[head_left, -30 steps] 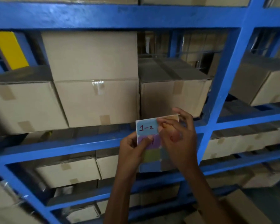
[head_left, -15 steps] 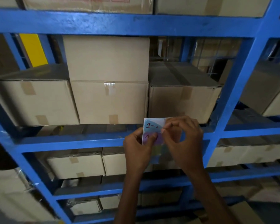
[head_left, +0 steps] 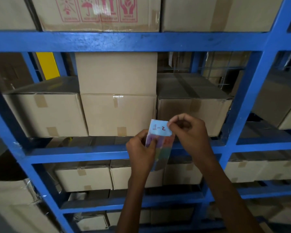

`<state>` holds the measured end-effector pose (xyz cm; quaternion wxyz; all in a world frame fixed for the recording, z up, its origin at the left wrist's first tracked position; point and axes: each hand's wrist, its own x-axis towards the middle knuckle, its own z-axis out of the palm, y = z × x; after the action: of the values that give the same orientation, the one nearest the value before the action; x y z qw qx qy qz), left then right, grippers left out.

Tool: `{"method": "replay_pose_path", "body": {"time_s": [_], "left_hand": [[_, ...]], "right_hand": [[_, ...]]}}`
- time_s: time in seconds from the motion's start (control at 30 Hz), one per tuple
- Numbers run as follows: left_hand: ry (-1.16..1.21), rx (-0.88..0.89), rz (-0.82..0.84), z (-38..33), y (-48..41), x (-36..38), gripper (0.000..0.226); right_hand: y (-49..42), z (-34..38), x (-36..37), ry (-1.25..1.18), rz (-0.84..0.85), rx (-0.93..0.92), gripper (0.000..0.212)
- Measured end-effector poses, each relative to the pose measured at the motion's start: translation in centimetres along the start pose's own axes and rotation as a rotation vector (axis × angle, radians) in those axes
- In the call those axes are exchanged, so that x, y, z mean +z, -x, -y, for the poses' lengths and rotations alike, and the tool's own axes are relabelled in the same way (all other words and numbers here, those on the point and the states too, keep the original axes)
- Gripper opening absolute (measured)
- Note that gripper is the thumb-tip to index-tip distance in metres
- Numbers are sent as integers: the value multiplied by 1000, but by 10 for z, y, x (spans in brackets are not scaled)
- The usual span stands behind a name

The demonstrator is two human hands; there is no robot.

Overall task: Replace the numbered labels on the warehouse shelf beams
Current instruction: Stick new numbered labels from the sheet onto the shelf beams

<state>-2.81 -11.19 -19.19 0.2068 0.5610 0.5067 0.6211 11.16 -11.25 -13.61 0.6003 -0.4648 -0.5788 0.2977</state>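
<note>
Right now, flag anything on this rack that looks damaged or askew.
Little stands out. The right-hand box on the middle shelf has a dented, sagging top edge. The blue beams show scuffed paint. The blue label marked 1-2 is curled up from its sheet, as if being peeled.

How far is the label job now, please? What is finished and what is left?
Done: nothing shows; no label is visible on the blue shelf beams. In hand: the left hand holds a sheet of coloured labels while the right hand pinches the light blue "1-2" label. Left: sticking it on a beam, then the remaining labels.
</note>
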Motion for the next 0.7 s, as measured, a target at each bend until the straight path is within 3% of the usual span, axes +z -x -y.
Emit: {"method": "replay_pose_path", "body": {"time_s": [0.17, 0.37, 0.7], "left_hand": [[114, -87, -13, -11, -22, 0, 21], [195, -39, -31, -33, -52, 0, 16], [333, -101, 28, -61, -67, 1, 11]], "right_hand": [[-22, 29, -7, 14, 13, -165, 7], [-77, 76, -21, 81, -107, -333, 16], [-188, 107, -17, 172, -224, -450, 26]]}}
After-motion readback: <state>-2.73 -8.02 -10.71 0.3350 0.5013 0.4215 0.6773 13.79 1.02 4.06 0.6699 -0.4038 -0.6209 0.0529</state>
